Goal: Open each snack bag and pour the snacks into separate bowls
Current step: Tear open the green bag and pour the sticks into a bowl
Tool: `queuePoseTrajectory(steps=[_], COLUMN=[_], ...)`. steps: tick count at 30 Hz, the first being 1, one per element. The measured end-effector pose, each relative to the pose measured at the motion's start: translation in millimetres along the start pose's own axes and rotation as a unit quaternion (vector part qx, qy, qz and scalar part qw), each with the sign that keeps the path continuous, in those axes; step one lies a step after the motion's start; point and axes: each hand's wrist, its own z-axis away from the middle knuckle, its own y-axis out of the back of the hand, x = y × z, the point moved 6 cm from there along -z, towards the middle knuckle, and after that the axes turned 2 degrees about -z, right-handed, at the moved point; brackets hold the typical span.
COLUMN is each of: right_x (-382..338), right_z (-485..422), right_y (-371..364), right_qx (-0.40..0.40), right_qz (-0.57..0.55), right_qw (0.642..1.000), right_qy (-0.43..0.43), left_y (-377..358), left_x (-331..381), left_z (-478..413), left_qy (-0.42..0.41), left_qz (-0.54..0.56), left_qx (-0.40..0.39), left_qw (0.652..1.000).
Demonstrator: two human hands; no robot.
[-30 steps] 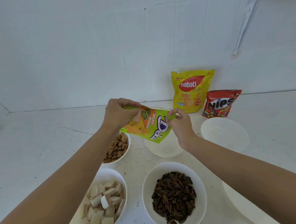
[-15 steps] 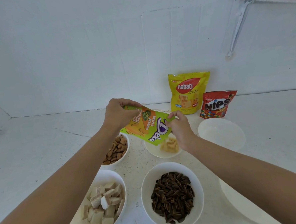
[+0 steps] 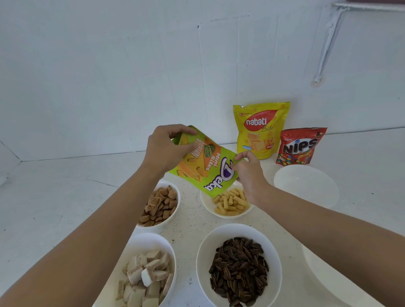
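Ctr frame: L hand (image 3: 165, 148) grips green Deka bag (image 3: 204, 162) top, R hand (image 3: 247, 172) pinches its side; bag tilted over bowl (image 3: 208, 204) w/ yellow sticks (image 3: 230, 202).

A white wall (image 3: 96, 65) backs a white speckled tabletop (image 3: 45, 198), with a white bracket (image 3: 327, 43) upper right.

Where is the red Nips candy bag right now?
In the head view, the red Nips candy bag stands upright at the back right, just right of the yellow Nabati pouch and behind an empty white bowl.
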Motion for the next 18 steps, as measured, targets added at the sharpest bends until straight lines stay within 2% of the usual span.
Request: queuePoseTrajectory(steps=[3,8,13,16,18], right_x=[2,13,-12,-30,-26], right_z=[-3,-5,-5,-2,-2], right_y=[3,7,2,-1,1], right_qx=[0.012,0.009,0.017,0.03,0.04], right_qz=[-0.019,-0.02,-0.052,-0.069,-0.063], right_qw=[1.0,0.998,0.999,0.996,0.997], right_qy=[-0.013,-0.063,-0.002,0.038,0.029], left_y=[-1,-12,-2,3,-1], left_x=[6,1,20,35,37], left_z=[0,0,-4,-7,-6], left_qy=[-0.035,-0.031,-0.079,-0.098,-0.101], left_qz=[-0.035,-0.034,-0.025,-0.006,-0.002], left_qx=[-0.017,-0.095,-0.046,-0.048,-0.056], left_qw=[0.999,0.994,0.995,0.994,0.993])
